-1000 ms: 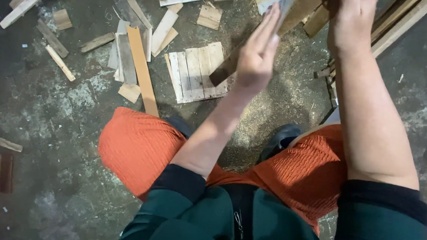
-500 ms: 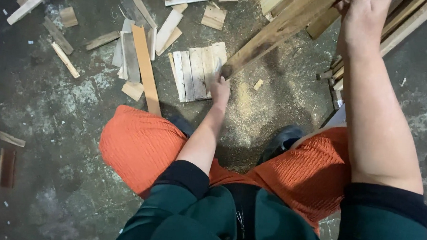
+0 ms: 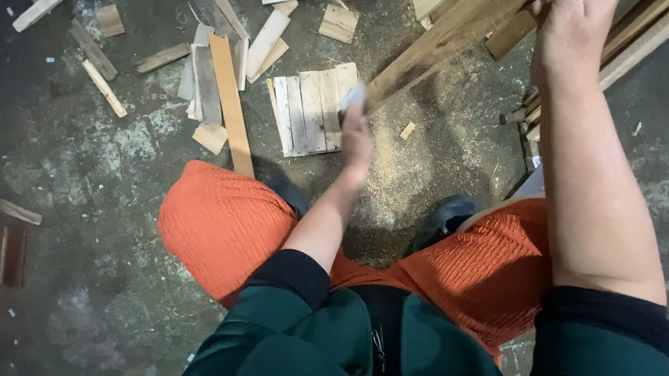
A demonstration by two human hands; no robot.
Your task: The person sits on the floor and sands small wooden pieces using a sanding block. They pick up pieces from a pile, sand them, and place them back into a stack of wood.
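- My right hand (image 3: 570, 29) grips the long wooden slat's (image 3: 443, 43) upper end, fingers closed round it.
- My left hand (image 3: 356, 133) presses a pale, blurred pad (image 3: 352, 98) to its lower end.
- Slat slanted above the sawdusty floor (image 3: 424, 176); a loose grip could drop it, or splinters could catch my palm.

Right hand (image 3: 570, 26) is gripping the upper end of a slanted plank (image 3: 443, 47). Left hand (image 3: 356, 133), blurred, is pressing a pale pad (image 3: 352, 98) against the plank's lower end. Sawdust (image 3: 416, 176) is lying on the floor (image 3: 90, 194) beneath, beside scrap boards (image 3: 311, 109).
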